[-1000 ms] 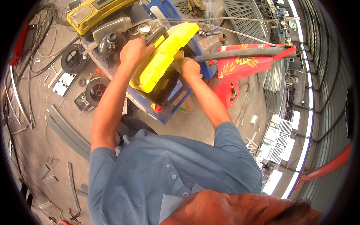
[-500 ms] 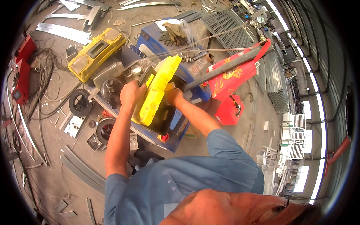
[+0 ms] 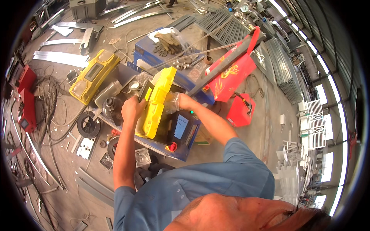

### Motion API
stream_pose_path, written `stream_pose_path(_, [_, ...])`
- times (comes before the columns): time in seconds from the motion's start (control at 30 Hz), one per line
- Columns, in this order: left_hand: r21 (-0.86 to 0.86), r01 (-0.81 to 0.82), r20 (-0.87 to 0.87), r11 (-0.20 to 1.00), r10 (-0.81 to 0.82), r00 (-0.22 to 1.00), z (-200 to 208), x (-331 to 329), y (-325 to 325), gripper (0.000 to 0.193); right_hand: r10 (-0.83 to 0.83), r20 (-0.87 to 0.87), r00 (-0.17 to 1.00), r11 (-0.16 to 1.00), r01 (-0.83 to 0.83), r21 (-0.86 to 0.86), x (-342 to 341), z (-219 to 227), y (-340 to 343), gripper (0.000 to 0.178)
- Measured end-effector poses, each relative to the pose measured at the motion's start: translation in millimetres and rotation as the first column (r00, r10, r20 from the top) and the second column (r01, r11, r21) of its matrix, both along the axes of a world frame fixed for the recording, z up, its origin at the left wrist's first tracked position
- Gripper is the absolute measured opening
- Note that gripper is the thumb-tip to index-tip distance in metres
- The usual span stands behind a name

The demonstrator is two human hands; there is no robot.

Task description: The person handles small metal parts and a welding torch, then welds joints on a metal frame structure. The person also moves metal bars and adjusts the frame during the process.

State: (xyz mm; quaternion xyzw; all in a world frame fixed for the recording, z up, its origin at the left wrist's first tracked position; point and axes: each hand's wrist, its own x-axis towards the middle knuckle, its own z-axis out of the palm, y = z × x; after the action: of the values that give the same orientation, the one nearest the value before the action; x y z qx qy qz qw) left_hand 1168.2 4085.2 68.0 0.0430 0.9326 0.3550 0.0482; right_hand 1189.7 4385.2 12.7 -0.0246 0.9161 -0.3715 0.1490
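A yellow and black toolbox (image 3: 157, 111) stands opened on a blue machine, its bright yellow part raised on edge. My left hand (image 3: 133, 109) is closed on the dark left edge of this box. On the other side of the yellow part, my right hand (image 3: 185, 101) pinches a crumpled clear plastic bag (image 3: 172, 104) over the black interior. What the bag contains cannot be made out. Close to the box's near right side are a lit screen (image 3: 180, 126) and a red knob (image 3: 172, 147) on the blue machine (image 3: 181, 154).
Another yellow toolbox (image 3: 94, 75) lies to the left, above dark reels (image 3: 88, 125). Work gloves (image 3: 167, 43) rest on the machine's far end. A grey bar (image 3: 223, 65) with a red bag (image 3: 233, 79) juts right. Cables and metal strips litter the floor.
My right hand has come up a little out of the box, and the clear plastic bag now shows in it. My left hand keeps its hold. The whole view has shifted slightly.
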Motion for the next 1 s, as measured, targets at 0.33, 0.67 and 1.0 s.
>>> stream_pose_path(0.33, [-0.058, 0.093, -0.134, 0.994, -0.100, 0.986, 0.4, 33.0, 35.5, 0.039, -0.041, -0.049, 0.998, 0.906, 0.058, 0.418, 36.0, 95.8, -7.9, 0.025])
stream_pose_path(0.67, [-0.098, 0.188, -0.073, 0.977, -0.195, 0.978, -19.0, 55.2, 63.8, 0.042, -0.363, -0.094, 0.927, 0.918, 0.339, -0.209, 95.9, 129.9, 40.6, 0.025])
stream_pose_path(1.0, [0.839, -0.126, 0.305, 0.530, -0.266, 0.914, 45.1, 123.3, 6.3, 0.050, -0.248, 0.153, 0.956, 0.821, 0.292, -0.491, 153.7, 141.9, -30.9, 0.022])
